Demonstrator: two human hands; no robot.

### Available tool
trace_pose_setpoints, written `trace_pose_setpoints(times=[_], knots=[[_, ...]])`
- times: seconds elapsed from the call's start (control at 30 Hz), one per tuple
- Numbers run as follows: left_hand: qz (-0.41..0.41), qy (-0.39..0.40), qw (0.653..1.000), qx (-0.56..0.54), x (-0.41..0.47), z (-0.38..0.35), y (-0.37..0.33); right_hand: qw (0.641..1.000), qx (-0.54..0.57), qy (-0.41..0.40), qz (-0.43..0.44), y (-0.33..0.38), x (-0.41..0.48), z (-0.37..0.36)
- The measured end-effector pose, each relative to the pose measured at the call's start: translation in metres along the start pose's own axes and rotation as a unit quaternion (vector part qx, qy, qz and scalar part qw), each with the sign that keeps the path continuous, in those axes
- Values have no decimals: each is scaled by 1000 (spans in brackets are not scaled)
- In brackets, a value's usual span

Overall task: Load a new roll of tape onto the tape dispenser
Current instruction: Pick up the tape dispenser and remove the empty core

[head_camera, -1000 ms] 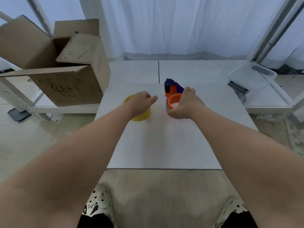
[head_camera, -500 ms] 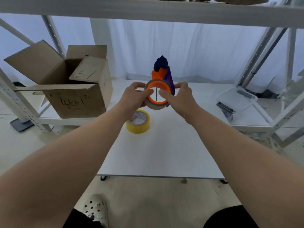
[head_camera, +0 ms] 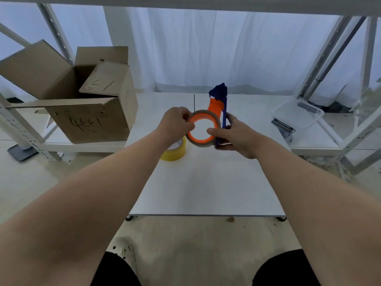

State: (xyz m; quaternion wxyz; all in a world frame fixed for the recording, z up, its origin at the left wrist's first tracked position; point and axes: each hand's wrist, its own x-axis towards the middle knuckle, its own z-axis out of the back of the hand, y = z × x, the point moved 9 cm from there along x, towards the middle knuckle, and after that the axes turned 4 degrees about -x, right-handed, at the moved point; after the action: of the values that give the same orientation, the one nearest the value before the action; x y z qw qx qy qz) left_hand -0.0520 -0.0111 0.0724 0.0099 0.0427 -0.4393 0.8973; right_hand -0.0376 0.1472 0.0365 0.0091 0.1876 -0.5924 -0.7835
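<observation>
White curtains (head_camera: 206, 48) hang across the back of the room, behind grey metal shelf posts (head_camera: 321, 65) on both sides. Below them sits a white worktop (head_camera: 206, 182) on small wheels, with a pale floor (head_camera: 195, 244) under it.

On the left, a big brown cardboard box (head_camera: 86, 112) stands on a low shelf with its flaps open. It has black marks drawn on its front. On the right, a clear plastic tub (head_camera: 296, 112) rests on another low shelf, well away from the box.

Two bare arms reach out over the worktop. They hold the tape dispenser (head_camera: 221, 112) up in the air above the middle of the worktop. It is blue and orange, and it stands upright with its blue tip on top. A brown ring of tape (head_camera: 203, 129) with an orange middle sits on the dispenser, facing the camera.

The right hand (head_camera: 235, 135) is wrapped around the blue side of the dispenser, and its thumb presses on the ring's right edge. The left hand (head_camera: 175, 124) pinches the left edge of the ring with its fingers closed on it.

A yellow roll of tape (head_camera: 175, 150) lies flat on the worktop, just under the left wrist. Part of it is hidden by the arm.

Down low, a white shoe (head_camera: 121, 248) with small paw prints shows on the floor.
</observation>
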Motion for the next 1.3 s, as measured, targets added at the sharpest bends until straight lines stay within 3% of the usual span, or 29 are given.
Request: trace_pose_setpoints(times=[0.07,0.23,0.53,0.63,0.73,0.9,1.03,1.17,1.3], knots=[[-40,1,994,103,2,8,0,997,-66,45,-21,-5,-4,-1],[-46,43,992,105,2,4,4,993,-115,15,-29,-8,-1,7],[-104,2,984,147,-5,2,-14,996,-8,-83,10,9,3,6],[-15,35,999,38,-4,2,6,993,-1,-118,17,6,4,15],[59,95,992,-65,-9,-5,17,989,-8,-150,11,-4,9,25],[26,178,984,-6,-13,-33,6,980,38,-196,-18,-21,15,34],[-44,139,984,105,-10,-34,-7,979,54,-197,-8,-18,18,28],[-32,169,968,183,-8,-40,1,982,25,-184,14,-8,17,23],[-50,117,980,156,-4,-32,2,988,41,-149,23,-3,17,16]])
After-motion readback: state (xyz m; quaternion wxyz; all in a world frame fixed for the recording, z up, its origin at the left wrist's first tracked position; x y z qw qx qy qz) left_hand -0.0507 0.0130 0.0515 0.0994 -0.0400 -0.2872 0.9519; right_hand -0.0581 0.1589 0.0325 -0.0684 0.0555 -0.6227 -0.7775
